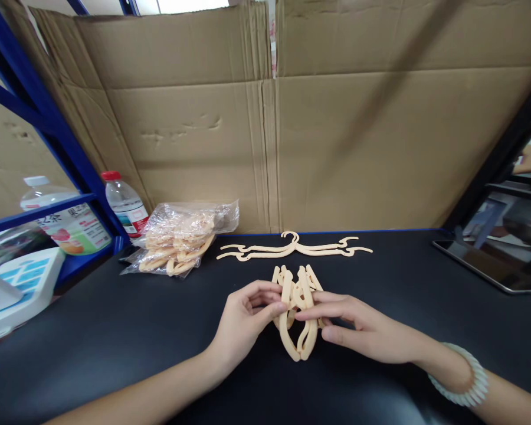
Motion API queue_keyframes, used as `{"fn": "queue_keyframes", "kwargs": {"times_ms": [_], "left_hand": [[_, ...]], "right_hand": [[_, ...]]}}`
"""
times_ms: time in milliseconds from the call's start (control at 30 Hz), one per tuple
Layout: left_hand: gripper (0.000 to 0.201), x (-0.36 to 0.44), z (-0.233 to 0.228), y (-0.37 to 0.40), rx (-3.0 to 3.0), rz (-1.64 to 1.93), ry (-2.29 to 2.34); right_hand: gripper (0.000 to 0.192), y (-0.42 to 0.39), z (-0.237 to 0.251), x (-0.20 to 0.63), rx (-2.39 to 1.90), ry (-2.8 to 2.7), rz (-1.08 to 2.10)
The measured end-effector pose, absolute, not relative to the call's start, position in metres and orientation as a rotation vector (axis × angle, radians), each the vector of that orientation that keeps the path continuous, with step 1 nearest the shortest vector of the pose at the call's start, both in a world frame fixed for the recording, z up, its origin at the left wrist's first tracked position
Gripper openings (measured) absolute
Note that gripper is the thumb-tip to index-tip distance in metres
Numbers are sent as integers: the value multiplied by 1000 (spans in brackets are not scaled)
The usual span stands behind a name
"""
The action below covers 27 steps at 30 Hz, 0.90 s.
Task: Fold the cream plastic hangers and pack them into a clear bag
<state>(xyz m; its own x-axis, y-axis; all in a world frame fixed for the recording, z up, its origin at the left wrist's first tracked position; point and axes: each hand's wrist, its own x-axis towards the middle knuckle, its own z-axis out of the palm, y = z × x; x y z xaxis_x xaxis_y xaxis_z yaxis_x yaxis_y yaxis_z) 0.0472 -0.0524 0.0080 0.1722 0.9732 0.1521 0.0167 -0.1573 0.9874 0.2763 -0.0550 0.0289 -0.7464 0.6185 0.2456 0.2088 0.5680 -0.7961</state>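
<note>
Several folded cream plastic hangers (287,319) lie together near the middle of the black table. My left hand (246,316) pinches the left arm of the nearest folded hanger between thumb and fingers. On the other side, my right hand (358,324) has its fingers stretched out, with the fingertips touching the hanger's right arm and the thumb a little apart below. Just beyond them, two unfolded cream hangers (321,251) lie flat, one close behind the other, hooks pointing away from me. Parts of the folded hangers overlap, so some are hidden.
A clear plastic bag (223,215) of folded hangers lies at the back left, beside a red-capped bottle (126,203). A tablet-like device (487,265) rests at the right. A white device (20,289) and a larger bottle (66,215) stand left. Cardboard (194,136) walls the back.
</note>
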Motion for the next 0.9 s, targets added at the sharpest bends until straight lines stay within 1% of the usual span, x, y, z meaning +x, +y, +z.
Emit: {"fn": "queue_keyframes", "kwargs": {"times_ms": [100,267,367,433,500,567,633,733,800,900], "left_hand": [[14,50,10,-56,1456,1196,1036],[11,51,8,-57,1537,1177,1074],[13,47,7,-55,1679,1127,1076],[14,42,6,-54,1872,1101,1068],[17,39,6,-54,2118,1039,1031],[23,36,6,-54,2353,885,965],[38,36,6,-56,2522,669,903],[63,37,10,-60,2658,359,857],[68,37,13,-62,2698,235,827],[68,36,15,-64,2722,195,802]], "right_hand": [[28,-56,28,275,-708,-2289,1067],[28,-57,26,273,-705,-2261,1125],[31,-52,25,280,-710,-2113,1214],[32,-44,24,290,-836,-1991,1159],[31,-35,23,303,-1037,-1935,991],[29,-27,21,314,-1206,-1993,815],[25,-24,19,321,-1272,-2153,707],[26,-27,19,323,-1286,-2387,686],[35,-32,21,321,-1317,-2480,683],[46,-38,23,314,-1340,-2560,625]]}}
